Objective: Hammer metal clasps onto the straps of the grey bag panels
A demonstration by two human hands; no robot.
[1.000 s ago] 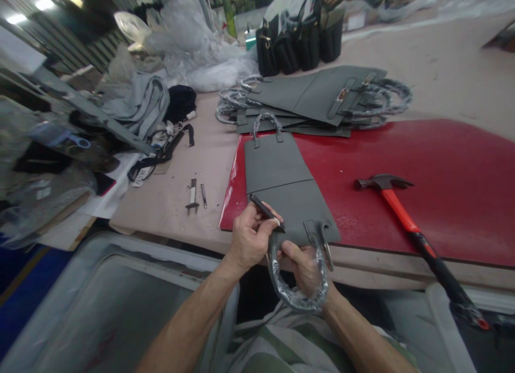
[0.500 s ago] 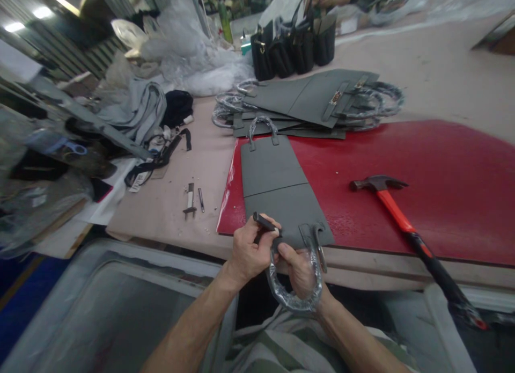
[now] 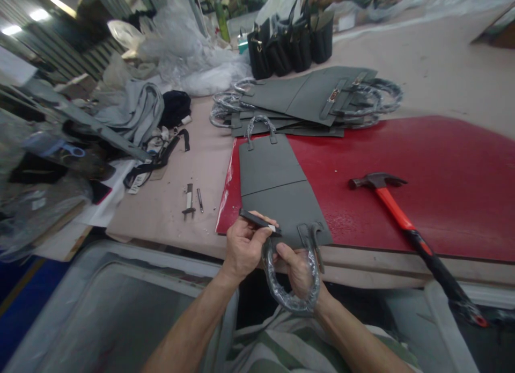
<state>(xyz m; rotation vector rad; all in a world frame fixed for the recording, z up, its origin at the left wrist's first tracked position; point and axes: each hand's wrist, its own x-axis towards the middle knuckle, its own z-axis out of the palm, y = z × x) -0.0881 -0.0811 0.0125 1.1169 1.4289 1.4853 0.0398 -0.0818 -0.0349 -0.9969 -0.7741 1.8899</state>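
We are pinching a slim black tool (image 3: 255,219) in our left hand (image 3: 243,249), while our right hand (image 3: 298,271) is clamping the plastic-wrapped handle (image 3: 271,287) of the grey leather bag panel (image 3: 277,201) just ahead of it.

a claw hammer (image 3: 396,209) with an orange-and-black handle lies on the red board (image 3: 454,158); black handbags (image 3: 287,48) stand farther back.

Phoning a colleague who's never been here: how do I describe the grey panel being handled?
On the long beige workbench, find the red board. Across its left side lies one flat grey leather bag panel, a plastic-wrapped handle at each end. Unlike the stacked panels behind it, it lies alone, with the left hand and right hand at its near end.
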